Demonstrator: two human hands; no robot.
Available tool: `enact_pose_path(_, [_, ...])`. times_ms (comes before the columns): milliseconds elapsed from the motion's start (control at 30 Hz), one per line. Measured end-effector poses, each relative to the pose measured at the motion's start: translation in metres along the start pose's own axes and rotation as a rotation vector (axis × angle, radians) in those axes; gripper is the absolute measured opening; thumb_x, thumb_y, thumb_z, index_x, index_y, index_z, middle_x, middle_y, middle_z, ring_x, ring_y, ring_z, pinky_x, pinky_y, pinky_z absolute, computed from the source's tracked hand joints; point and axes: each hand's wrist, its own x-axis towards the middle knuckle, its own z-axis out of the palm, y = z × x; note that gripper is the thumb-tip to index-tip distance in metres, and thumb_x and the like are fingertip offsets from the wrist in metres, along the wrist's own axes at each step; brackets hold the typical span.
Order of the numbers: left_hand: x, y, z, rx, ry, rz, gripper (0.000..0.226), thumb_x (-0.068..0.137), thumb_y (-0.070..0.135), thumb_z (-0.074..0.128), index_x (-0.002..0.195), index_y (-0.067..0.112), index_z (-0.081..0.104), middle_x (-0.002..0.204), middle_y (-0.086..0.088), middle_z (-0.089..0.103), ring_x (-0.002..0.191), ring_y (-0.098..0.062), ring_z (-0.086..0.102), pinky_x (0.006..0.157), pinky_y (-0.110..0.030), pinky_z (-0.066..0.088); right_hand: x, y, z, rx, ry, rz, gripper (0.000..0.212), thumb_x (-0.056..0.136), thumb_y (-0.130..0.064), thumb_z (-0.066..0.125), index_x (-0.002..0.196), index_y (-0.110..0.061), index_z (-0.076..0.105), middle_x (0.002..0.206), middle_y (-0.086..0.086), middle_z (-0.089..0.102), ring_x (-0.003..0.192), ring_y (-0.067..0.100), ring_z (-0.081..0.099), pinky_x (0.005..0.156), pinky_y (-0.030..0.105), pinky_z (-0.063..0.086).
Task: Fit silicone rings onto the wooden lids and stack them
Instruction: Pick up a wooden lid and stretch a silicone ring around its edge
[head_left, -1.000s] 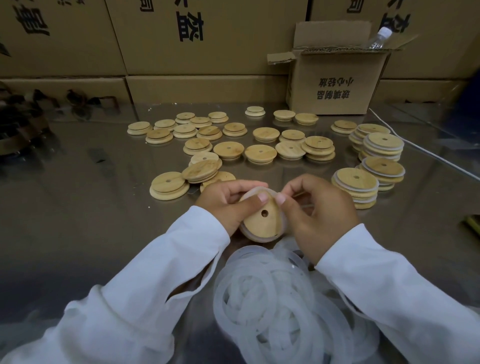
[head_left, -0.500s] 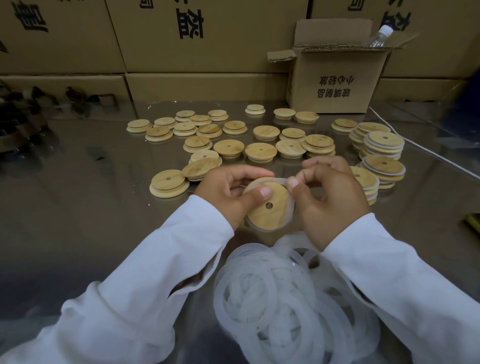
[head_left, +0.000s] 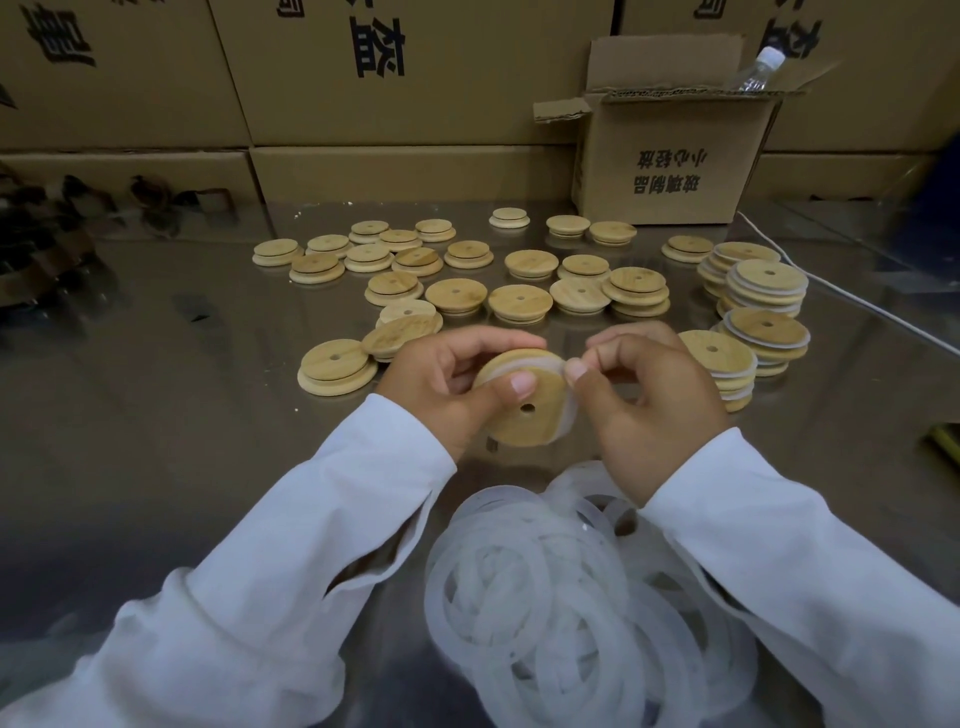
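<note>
1. Wood: the wooden lid (head_left: 530, 413), round with a small centre hole, is our reference part, and all positions below are given from it. It is held clear of the table (head_left: 156, 415), face tilted toward the camera.
2. On the left hand (head_left: 436, 387), the thumb (head_left: 522, 385) presses on the lid's face above the hole and the other fingers curl round its far left rim. We record this hand as gripping the lid.
3. On the right hand (head_left: 654, 415), the thumb tip (head_left: 575, 370) and forefinger pinch the translucent silicone ring (head_left: 570, 415) at the lid's upper right rim. The ring lies along the lid's right edge. We cannot tell whether it is seated all the way round.
4. White sleeves (head_left: 291, 545) cover both forearms on the camera side of the lid.
5. A heap of loose rings (head_left: 545, 597) lies on the table on the camera side of the lid, between the sleeves.
6. Bare lids (head_left: 519, 302) lie beyond the lid and to its left, singly or piled two or three high.
7. Stacks of ringed lids (head_left: 768, 283) stand to the right of the lid. The nearest is partly hidden behind the right hand.
8. An open carton (head_left: 670, 171) stands well beyond the lid, to the right, with a clear bottle (head_left: 756, 70) showing at its top.
</note>
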Motion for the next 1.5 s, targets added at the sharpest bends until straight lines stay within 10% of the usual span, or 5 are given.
enact_pose_path(667, [0.000,-0.004,0.002,-0.124,0.190,-0.053,0.022,0.080,0.004,0.062,0.088,0.024,0.066,0.076,0.012,0.071,0.075,-0.002,0.066,0.066,-0.016,0.053,-0.005,0.003,0.006,0.110,-0.007,0.015,0.010,0.079,-0.026,0.062,0.072,-0.030,0.056,0.089,-0.009,0.056,0.078,0.005,0.057,0.074,0.027,0.047])
enact_pose_path(1133, [0.004,-0.002,-0.010,-0.036,0.303,-0.060,0.022,0.084,0.006,0.060,0.088,0.027,0.064,0.082,0.009,0.067,0.069,0.004,0.064,0.065,-0.012,0.052,0.007,0.003,-0.015,0.114,0.032,0.150,0.021,0.081,-0.022,0.064,0.062,-0.030,0.059,0.069,-0.014,0.061,0.063,-0.003,0.055,0.055,-0.002,0.036])
enact_pose_path(1333, [0.001,0.000,-0.003,-0.044,0.248,-0.072,0.022,0.081,0.004,0.062,0.086,0.025,0.065,0.082,0.007,0.067,0.069,0.003,0.064,0.061,-0.014,0.052,-0.005,0.000,0.000,0.157,-0.074,0.100,0.009,0.074,-0.028,0.068,0.070,-0.031,0.061,0.082,-0.011,0.065,0.075,0.006,0.061,0.073,0.023,0.048])
enact_pose_path(1500, [-0.001,-0.003,0.003,-0.091,0.184,-0.093,0.020,0.076,0.005,0.067,0.084,0.022,0.068,0.073,0.008,0.070,0.069,-0.004,0.066,0.060,-0.018,0.053,-0.007,0.000,0.001,-0.019,0.079,-0.047,0.008,0.071,-0.032,0.068,0.069,-0.031,0.060,0.081,-0.011,0.062,0.073,0.001,0.057,0.067,0.013,0.043])
